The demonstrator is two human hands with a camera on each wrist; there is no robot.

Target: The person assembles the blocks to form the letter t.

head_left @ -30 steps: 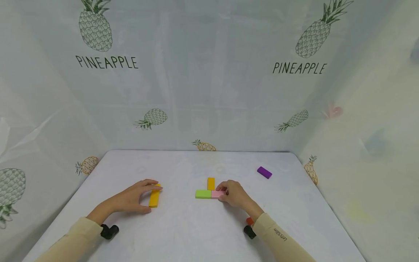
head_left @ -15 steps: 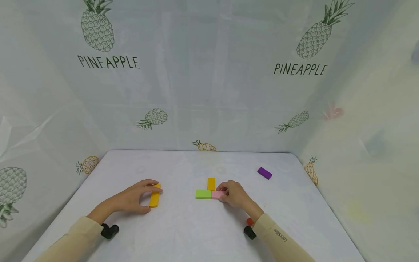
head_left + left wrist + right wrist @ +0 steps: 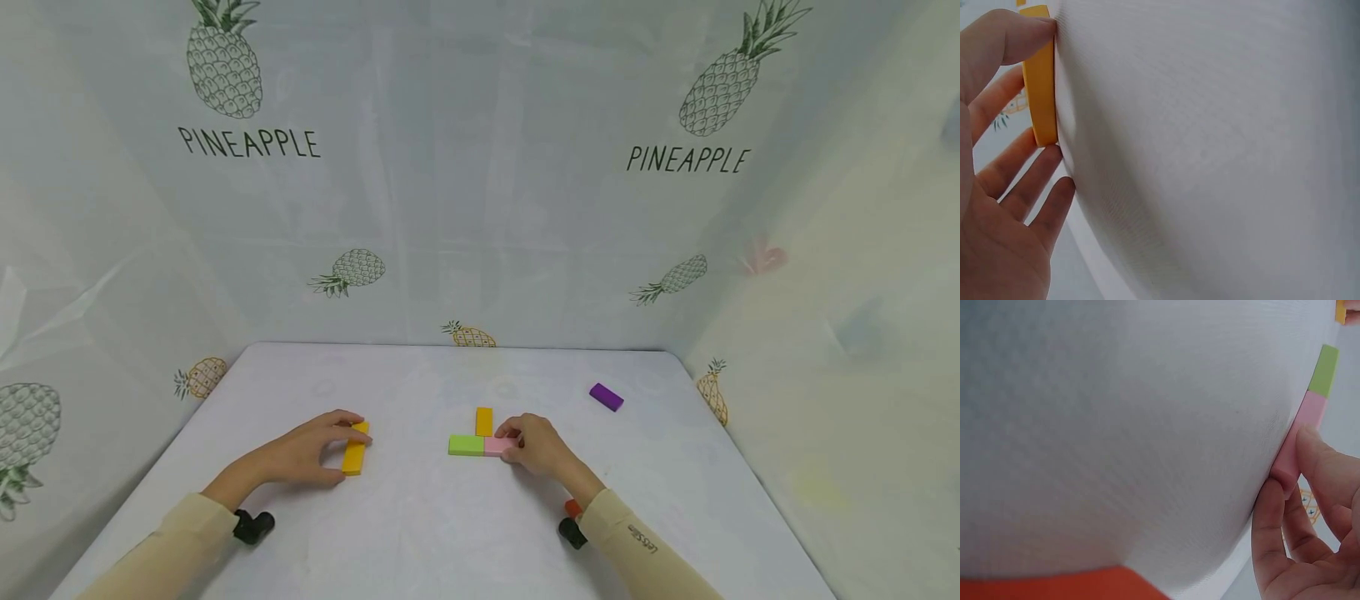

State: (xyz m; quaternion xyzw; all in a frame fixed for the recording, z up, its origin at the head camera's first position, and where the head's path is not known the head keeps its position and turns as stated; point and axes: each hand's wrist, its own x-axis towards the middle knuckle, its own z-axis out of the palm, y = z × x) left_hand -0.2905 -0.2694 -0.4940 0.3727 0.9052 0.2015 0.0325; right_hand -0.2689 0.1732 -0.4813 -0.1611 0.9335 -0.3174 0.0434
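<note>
My left hand (image 3: 311,450) grips a flat yellow block (image 3: 354,458) on the left of the table, thumb at its near end and fingers at its far end. In the left wrist view the thumb lies over one end of that yellow block (image 3: 1040,94). My right hand (image 3: 538,444) pinches a pink block (image 3: 497,447) by its right end; its fingertips cover that part in the head view. The pink block's left end meets a light green block (image 3: 467,446), the two forming one row. Standing off the row's far side is another yellow block (image 3: 484,422), lying lengthwise away from me.
A purple block (image 3: 606,397) lies at the back right of the white table (image 3: 420,533). An orange-red block (image 3: 573,507) is partly hidden by the right sleeve. Black wrist cameras (image 3: 253,527) sit under both forearms. A pineapple-print curtain (image 3: 465,208) hangs behind the table.
Both hands and all the blocks stay nearly where they were. The left hand and sleeve shift only very slightly.
</note>
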